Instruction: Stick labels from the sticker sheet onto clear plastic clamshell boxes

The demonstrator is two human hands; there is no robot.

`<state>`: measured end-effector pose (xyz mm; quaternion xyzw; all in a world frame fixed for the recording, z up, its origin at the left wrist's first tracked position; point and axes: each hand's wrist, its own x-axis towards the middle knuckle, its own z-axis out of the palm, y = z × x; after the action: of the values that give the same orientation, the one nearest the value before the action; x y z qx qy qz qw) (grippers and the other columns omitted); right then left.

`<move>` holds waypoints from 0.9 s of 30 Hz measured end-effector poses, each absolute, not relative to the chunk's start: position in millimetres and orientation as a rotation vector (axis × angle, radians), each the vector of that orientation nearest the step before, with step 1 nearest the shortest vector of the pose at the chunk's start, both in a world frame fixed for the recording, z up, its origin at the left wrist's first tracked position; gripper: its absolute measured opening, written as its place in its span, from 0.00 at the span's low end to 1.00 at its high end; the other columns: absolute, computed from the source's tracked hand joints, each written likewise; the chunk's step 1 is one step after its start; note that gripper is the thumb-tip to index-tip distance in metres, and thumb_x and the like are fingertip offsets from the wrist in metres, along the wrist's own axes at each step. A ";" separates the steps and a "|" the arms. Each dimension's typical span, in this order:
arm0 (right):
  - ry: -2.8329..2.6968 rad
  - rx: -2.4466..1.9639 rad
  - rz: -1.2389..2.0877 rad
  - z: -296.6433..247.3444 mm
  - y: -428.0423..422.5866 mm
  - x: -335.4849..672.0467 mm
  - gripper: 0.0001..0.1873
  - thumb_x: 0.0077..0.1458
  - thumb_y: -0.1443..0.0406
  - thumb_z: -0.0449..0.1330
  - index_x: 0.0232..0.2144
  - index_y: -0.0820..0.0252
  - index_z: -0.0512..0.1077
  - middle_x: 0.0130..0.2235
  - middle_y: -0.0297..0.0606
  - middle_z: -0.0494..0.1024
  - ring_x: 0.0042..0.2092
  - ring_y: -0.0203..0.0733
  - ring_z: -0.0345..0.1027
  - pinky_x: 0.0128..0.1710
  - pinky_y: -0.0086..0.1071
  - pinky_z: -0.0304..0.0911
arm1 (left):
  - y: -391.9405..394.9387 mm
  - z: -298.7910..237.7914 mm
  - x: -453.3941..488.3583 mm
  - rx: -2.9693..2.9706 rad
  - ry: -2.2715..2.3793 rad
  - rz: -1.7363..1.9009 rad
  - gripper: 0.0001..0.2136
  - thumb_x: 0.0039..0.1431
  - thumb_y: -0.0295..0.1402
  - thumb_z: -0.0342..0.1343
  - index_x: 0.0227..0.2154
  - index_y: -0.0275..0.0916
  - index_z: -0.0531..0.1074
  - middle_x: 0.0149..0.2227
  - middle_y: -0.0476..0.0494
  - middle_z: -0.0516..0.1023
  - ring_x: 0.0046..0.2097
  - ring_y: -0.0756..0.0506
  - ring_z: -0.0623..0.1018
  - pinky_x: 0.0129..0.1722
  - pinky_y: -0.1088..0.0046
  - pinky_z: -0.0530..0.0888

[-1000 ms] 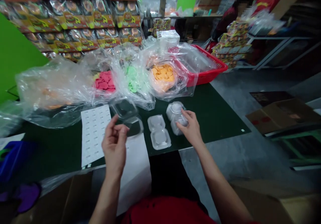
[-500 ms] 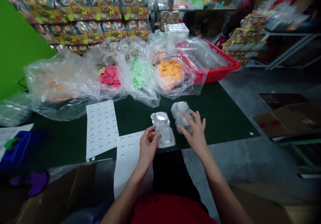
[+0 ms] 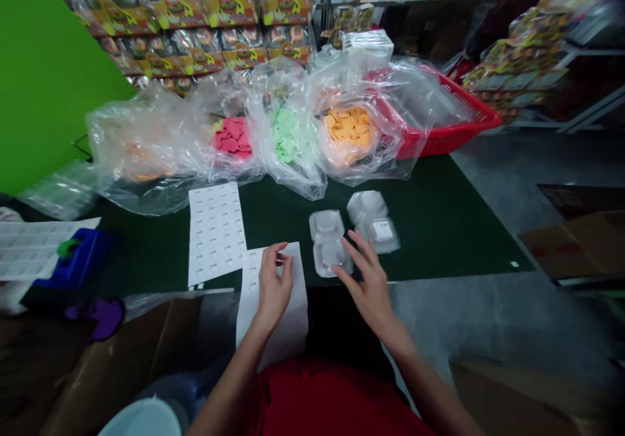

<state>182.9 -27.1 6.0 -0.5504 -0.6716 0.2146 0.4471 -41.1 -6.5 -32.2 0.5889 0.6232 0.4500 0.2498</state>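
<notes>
A clear plastic clamshell box [image 3: 327, 226] lies unfolded on the dark green table. My right hand [image 3: 367, 283] is at its right edge with fingers spread, and the thumb tip reaches its lower half. Just behind and to the right lies a second unfolded clamshell, with a white label [image 3: 383, 229] on its near half. My left hand [image 3: 274, 283] is over a mostly bare sticker sheet [image 3: 280, 338] that hangs past the table edge. Its thumb and forefinger are bent with a gap between them, and I see nothing held there. A fuller sticker sheet [image 3: 215, 228] lies to the left.
Plastic bags along the back hold pink pieces [image 3: 234, 138], green pieces [image 3: 284, 135] and orange pieces [image 3: 347, 127]. A red basket [image 3: 449, 138] stands at the back right. On the left is a blue holder [image 3: 83, 260]. Packaged toy burgers [image 3: 229, 6] are stacked behind.
My left hand has let go of the nearer clamshell and moved left over the sticker sheet. My right hand has shifted from the labelled clamshell to the nearer one. The camera view has turned left.
</notes>
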 end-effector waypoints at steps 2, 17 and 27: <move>-1.484 -1.348 0.607 16.1 -49.4 181.5 0.16 0.70 0.59 0.61 0.57 0.51 0.78 0.61 0.45 0.79 0.63 0.52 0.73 0.65 0.50 0.67 | -14.4 -39.0 -64.5 1.751 1.757 1.179 0.14 0.73 0.34 0.50 0.56 0.41 0.72 0.55 0.36 0.78 0.53 0.41 0.80 0.57 0.56 0.77; -0.760 -1.193 1.798 -38.1 -58.6 100.3 0.25 0.46 0.46 0.76 0.37 0.61 0.85 0.31 0.37 0.85 0.31 0.43 0.74 0.34 0.34 0.67 | -82.0 -37.3 -86.0 1.958 1.512 0.905 0.13 0.72 0.33 0.56 0.56 0.44 0.78 0.54 0.38 0.84 0.57 0.39 0.83 0.61 0.51 0.78; -0.816 -1.133 1.903 -12.8 -48.7 99.4 0.20 0.48 0.49 0.76 0.35 0.58 0.85 0.29 0.33 0.83 0.30 0.41 0.71 0.35 0.34 0.66 | -50.9 -13.0 -86.4 2.138 1.415 1.019 0.10 0.70 0.29 0.58 0.48 0.44 0.82 0.45 0.40 0.87 0.45 0.41 0.85 0.48 0.61 0.80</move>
<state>99.4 -48.7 -12.8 -0.4438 -0.3199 0.7454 0.3809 -86.4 -50.9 -13.0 0.7608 0.5035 0.3625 0.1905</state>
